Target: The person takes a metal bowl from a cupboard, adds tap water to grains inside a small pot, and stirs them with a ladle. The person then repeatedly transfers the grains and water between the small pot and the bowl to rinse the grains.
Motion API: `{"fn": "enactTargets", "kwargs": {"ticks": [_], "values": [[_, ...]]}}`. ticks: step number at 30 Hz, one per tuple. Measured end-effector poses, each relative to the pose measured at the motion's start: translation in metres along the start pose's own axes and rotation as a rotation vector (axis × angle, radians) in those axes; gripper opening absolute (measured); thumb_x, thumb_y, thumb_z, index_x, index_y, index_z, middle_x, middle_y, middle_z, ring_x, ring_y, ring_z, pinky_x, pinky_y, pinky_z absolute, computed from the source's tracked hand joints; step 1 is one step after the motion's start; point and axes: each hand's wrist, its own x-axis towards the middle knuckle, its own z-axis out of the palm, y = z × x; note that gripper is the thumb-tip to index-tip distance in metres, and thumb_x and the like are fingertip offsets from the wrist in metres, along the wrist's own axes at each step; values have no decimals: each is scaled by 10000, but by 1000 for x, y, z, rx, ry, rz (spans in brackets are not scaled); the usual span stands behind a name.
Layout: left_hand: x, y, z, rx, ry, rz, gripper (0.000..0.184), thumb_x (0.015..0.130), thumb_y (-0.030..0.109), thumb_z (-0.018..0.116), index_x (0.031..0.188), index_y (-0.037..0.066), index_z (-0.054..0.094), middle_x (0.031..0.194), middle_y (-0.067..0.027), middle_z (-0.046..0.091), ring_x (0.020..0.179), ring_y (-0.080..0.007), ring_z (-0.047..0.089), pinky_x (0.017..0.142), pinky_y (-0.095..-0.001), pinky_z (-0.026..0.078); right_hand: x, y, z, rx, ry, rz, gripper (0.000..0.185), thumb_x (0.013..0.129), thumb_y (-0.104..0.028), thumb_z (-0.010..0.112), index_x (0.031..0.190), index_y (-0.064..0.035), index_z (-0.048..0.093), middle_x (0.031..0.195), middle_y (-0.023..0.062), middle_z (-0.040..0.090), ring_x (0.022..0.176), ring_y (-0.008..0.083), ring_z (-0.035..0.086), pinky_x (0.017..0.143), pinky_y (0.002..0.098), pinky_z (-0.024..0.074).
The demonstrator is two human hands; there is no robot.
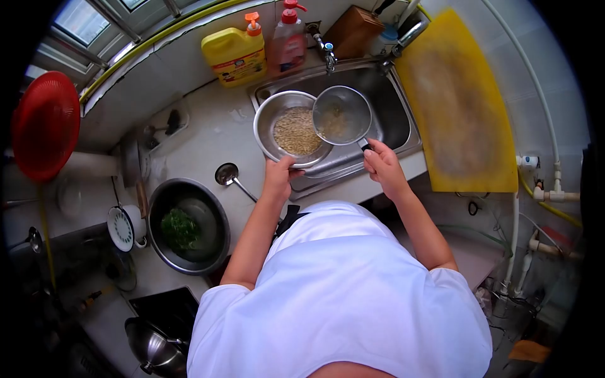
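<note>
My left hand grips the near rim of a round metal bowl, which holds a layer of pale brown grains. Its fingers are closed on the rim. In my right hand is the dark handle of a round mesh strainer, fingers wrapped round it. The strainer overlaps the bowl's right edge, above the metal sink. Some pale bits lie in the strainer. Whether it rests on the bowl or hangs just over it, I cannot tell.
A faucet, a yellow jug and a red-capped bottle stand behind. A yellow board leans at right. Left are a ladle, a basin with greens, an enamel mug and a red basket.
</note>
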Motion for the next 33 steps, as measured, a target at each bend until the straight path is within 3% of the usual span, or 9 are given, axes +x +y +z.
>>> {"fn": "enactTargets", "kwargs": {"ticks": [10,12,19,25,33], "values": [[-4,1,11,-21,-32,-3,427,722,-20,447,1145,-6,391,918,-120,583,658,-185,623,461,-243,537,7,9,6,-131,24,-153,451,890,-149,486,1269,31,321,610,-45,373,529,25,342,438,179,271],[2,-2,6,-34,-65,-20,417,724,-20,449,1138,-14,396,913,-122,582,654,-183,621,463,-246,539,3,9,2,-129,2,-207,409,886,-113,480,1234,65,358,648,-46,404,566,25,359,494,178,300],[5,-3,5,-60,-28,20,401,733,-13,455,1130,-20,405,902,-118,584,659,-175,615,477,-247,547,8,10,8,-258,92,-280,397,891,-113,473,1233,60,369,645,-49,414,555,9,345,484,170,282],[4,-4,5,-66,-35,16,406,736,-17,455,1138,-16,404,921,-111,576,700,-170,612,482,-251,550,0,2,9,-245,79,-270,380,881,-109,481,1211,63,403,652,-32,455,566,28,385,501,193,328],[3,-4,4,-88,-20,-3,386,729,-24,458,1112,-14,415,866,-95,570,662,-168,604,473,-257,547,-7,-11,15,-513,168,-330,366,868,-105,494,1188,58,425,603,0,462,549,53,399,496,216,343]]}}
